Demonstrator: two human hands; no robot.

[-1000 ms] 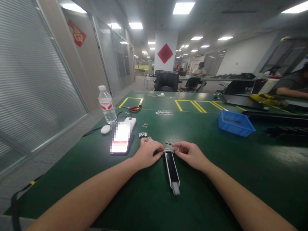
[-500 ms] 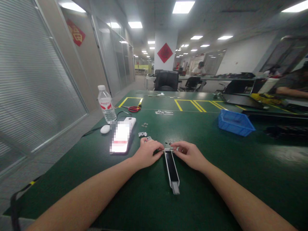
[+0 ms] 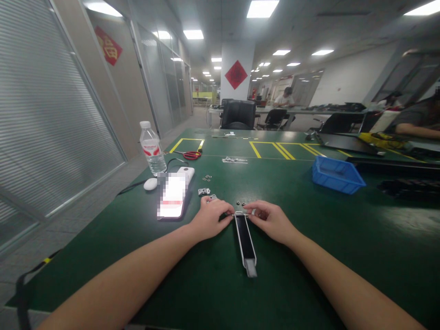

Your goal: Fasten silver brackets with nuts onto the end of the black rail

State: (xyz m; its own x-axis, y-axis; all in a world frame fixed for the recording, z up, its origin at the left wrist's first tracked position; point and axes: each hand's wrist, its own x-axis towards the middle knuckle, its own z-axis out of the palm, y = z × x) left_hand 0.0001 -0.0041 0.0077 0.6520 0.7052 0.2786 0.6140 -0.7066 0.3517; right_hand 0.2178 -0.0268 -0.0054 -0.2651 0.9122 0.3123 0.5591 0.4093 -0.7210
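Observation:
On the green table lies a long narrow piece (image 3: 244, 238) with a black face, a white rim and a grey tab at its near end. My left hand (image 3: 213, 219) pinches with thumb and forefinger at the left side of its far end. Opposite it, my right hand (image 3: 271, 221) pinches at the right side. A small metal rod seems to cross that end between my fingertips, which mostly hide it. Two small nuts (image 3: 240, 203) lie just beyond. Past my left hand are a metal bracket (image 3: 204, 191), another partly hidden bracket (image 3: 212, 197) and several small nuts (image 3: 206, 178).
A lit phone (image 3: 173, 197) rests on a white device at the left, near a white mouse-like object (image 3: 150, 184) and a water bottle (image 3: 151, 149). Red-handled scissors (image 3: 191, 155) lie farther back. A blue bin (image 3: 337, 175) stands at the right. Other people sit in the background.
Both hands keep their places at the far end of the long piece. Only a very slight shift of the camera shows.

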